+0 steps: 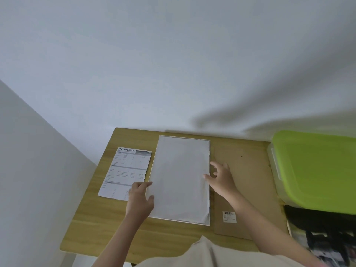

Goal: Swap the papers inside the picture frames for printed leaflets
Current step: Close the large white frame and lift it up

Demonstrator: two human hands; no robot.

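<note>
Lifting the plain paper (pixel 180 178) out of the frame (pixel 209 218) is the job now, I think; the frame lies flat in the middle of the table (pixel 92 205) with the white sheet filling it almost to the rim.

My left hand (pixel 139 199) rests at the sheet's left edge with the fingers loose, thumb tip near the edge; it grips nothing that I can see. My right hand (pixel 221 178) is at the right edge, fingers spread and curled a little, tips just touching the rim; it is open too.

The leaflet (pixel 125 172) lies just beside the frame on the left, words up, and my left hand covers its near corner a bit; the brown backing board (pixel 248 185) lies on the right, under my right arm, with a small label (pixel 229 216) on it.

To do it well I would slide a fingertip under one edge, maybe at the near right corner where the sheet looks a little bent; then pinch softly and lift slow, so it does not crease or tear; the other hand should hold the frame down so it stays put. I should put the sheet away from the leaflet so they do not get mixed up.

A green box (pixel 316 170) sits far right, well apart.
</note>
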